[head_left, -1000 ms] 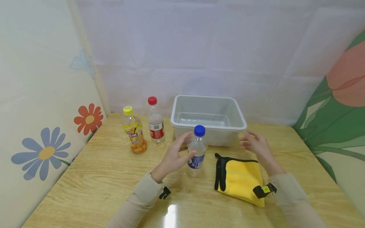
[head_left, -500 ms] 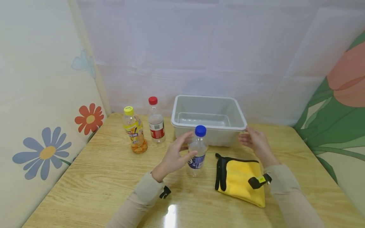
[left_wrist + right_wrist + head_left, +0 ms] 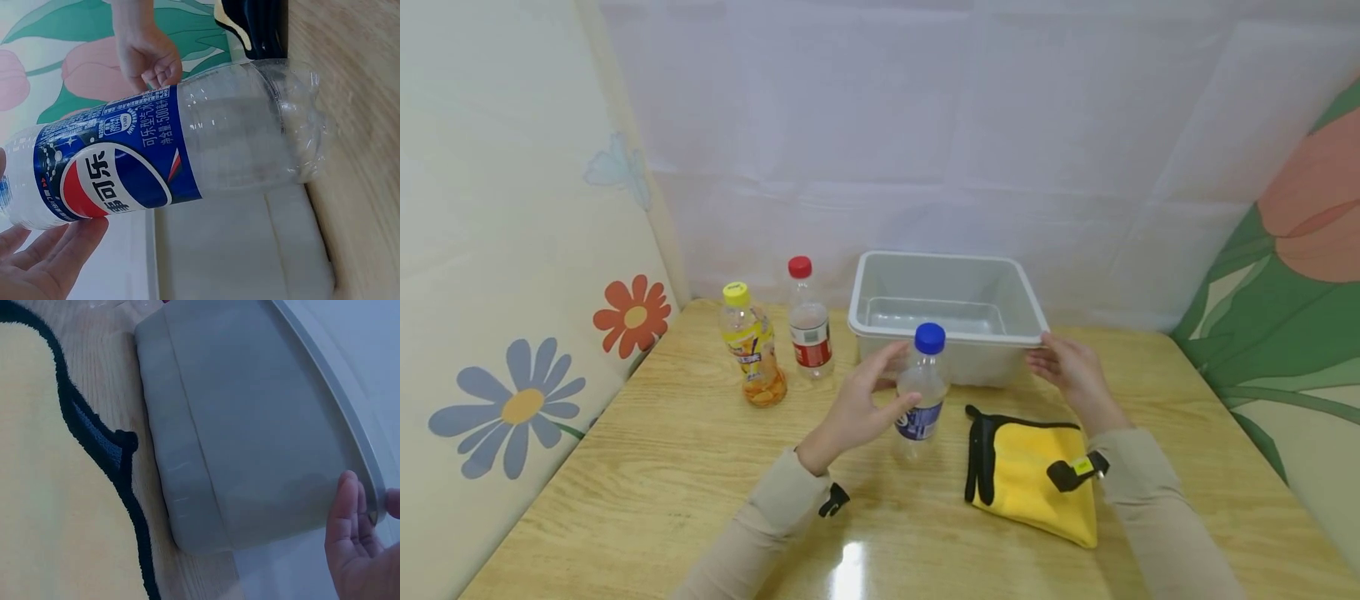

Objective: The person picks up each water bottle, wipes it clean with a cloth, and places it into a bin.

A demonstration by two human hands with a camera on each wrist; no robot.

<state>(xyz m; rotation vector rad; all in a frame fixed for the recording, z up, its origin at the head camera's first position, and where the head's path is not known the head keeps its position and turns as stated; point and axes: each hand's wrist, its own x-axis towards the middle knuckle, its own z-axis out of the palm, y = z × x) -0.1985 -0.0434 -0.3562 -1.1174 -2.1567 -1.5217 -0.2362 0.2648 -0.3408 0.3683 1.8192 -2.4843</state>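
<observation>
- From here I see the left hand (image 3: 853, 412) with fingers (image 3: 78, 244) curled round the blue-capped bottle (image 3: 929, 387), upright before the grey bin (image 3: 985, 364).
- The right hand (image 3: 1075, 375) pinches the bin's near right corner.
- Nearer me, a yellow cloth (image 3: 1033, 458) lies on the desk (image 3: 647, 467).
- Yellow-capped (image 3: 750, 354) and red-capped (image 3: 810, 329) bottles stand left of the bin.

Yellow-capped bottle (image 3: 752, 350) upright beside red-capped bottle (image 3: 810, 333) on wooden table (image 3: 647, 467); black-edged yellow cloth (image 3: 1026, 467) lying flat; flowers (image 3: 522, 407) on side walls (image 3: 497, 208).
</observation>
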